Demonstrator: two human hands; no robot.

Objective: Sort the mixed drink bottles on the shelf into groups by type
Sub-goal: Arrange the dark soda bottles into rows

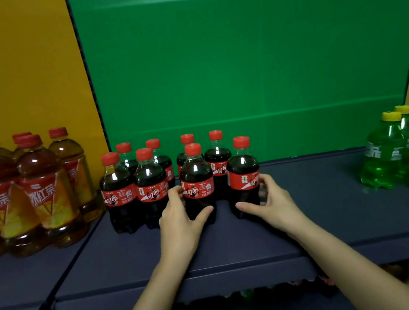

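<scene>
Your left hand point(181, 218) is wrapped around the lower body of a cola bottle point(197, 182) — thumb across the front, fingers curled round its left side at the label. Your right hand point(270, 198) grips a second cola bottle point(244, 175) just right of the first, thumb low on the front, fingers round the right side. Both bottles stand upright on the dark blue shelf point(323, 203), a narrow gap between them.

Take the bottle in your left hand as the landmark. Just left of it stand two more front-row cola bottles point(135, 191), close together, and behind the front row four further red caps point(170, 141) show in a back row. Well to the left of the landmark, past a seam in the shelf, the larger iced tea bottles point(20, 196) cluster before a yellow panel point(16, 76). Far to its right, near the frame's edge, stand green soda bottles point(407, 150) with yellow caps — at least three. Directly behind the landmark rises a green backboard point(250, 56). Below the shelf's front lip blurred bottles on a lower level cannot be told apart.
</scene>
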